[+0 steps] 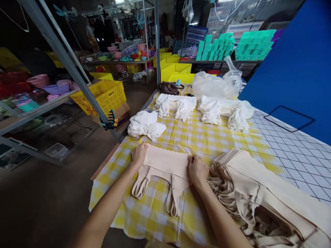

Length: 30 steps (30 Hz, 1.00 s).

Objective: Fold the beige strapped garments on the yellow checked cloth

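A beige strappy camisole top [165, 162] lies spread on the yellow checked tablecloth [150, 220], its straps pointing toward me. My left hand [139, 154] is closed on its upper left corner. At the upper right corner my right hand [198, 169] pinches the fabric between thumb and fingers. Just right of that hand rises a thick stack of matching beige tops [261, 175], their straps bunched and hanging over the near side.
Beyond lie two stacks of white tops [177, 103] [224, 108] and a crumpled white cloth heap [146, 124]. Behind them are a clear plastic bag [214, 84] and a dark handbag [169, 88]. A metal post [157, 44] stands at the table's left edge; a blue board [292, 75] leans at right.
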Each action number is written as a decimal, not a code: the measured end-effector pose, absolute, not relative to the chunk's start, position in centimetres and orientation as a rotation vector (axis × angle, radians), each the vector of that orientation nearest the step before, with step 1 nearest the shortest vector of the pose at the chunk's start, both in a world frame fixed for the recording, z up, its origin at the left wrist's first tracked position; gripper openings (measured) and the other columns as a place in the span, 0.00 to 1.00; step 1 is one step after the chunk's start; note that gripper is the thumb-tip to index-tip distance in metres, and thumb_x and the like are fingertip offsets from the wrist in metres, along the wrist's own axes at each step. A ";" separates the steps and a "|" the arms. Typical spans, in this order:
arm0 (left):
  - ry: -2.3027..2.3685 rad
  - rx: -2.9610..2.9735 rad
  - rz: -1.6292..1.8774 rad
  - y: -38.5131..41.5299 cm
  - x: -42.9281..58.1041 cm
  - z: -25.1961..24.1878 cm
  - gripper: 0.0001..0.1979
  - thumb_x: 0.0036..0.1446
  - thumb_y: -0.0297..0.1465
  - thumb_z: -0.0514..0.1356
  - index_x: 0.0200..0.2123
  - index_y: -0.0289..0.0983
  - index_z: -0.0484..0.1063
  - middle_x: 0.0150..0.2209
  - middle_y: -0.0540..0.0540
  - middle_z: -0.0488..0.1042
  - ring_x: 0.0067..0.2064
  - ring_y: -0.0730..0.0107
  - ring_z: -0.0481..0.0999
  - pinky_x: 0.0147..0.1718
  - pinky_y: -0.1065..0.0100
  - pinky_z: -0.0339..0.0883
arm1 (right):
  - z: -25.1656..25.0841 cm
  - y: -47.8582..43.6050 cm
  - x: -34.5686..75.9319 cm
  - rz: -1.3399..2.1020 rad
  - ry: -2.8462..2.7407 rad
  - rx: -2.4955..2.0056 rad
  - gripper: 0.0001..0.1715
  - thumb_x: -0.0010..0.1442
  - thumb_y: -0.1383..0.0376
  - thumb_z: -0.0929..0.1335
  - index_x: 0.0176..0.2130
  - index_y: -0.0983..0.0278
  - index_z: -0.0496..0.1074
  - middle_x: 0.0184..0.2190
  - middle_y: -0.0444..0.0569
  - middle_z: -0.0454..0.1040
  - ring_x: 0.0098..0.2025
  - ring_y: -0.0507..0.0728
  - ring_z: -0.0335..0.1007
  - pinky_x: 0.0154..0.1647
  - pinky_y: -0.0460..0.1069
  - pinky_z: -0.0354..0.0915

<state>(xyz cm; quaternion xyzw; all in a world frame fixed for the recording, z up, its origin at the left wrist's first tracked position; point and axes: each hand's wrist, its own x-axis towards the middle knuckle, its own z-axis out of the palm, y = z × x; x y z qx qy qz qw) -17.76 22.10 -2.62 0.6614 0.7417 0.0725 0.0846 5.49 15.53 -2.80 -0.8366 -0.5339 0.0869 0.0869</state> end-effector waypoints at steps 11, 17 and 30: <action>2.319 2.110 0.055 22.0 -17.5 -3.5 0.17 0.65 0.36 0.41 0.46 0.37 0.65 0.37 0.41 0.75 0.36 0.61 0.76 0.29 0.68 0.63 | -4.5 16.1 5.7 -0.074 -1.732 -2.387 0.16 0.64 0.64 0.57 0.37 0.69 0.70 0.38 0.58 0.70 0.43 0.63 0.62 0.36 0.52 0.53; 2.367 2.354 0.068 21.5 -17.2 -2.8 0.16 0.63 0.31 0.43 0.47 0.30 0.64 0.41 0.35 0.71 0.37 0.57 0.74 0.32 0.64 0.64 | -2.7 14.7 4.9 0.029 -1.559 -2.334 0.14 0.59 0.70 0.59 0.44 0.71 0.68 0.44 0.62 0.68 0.45 0.63 0.61 0.40 0.54 0.55; 1.029 2.649 0.884 11.5 0.4 3.4 0.04 0.58 0.29 0.53 0.35 0.37 0.67 0.35 0.47 0.70 0.38 0.65 0.69 0.38 0.65 0.62 | 4.4 -1.9 16.0 -0.301 -1.245 -1.911 0.09 0.60 0.64 0.61 0.40 0.65 0.65 0.34 0.51 0.66 0.36 0.57 0.63 0.36 0.51 0.61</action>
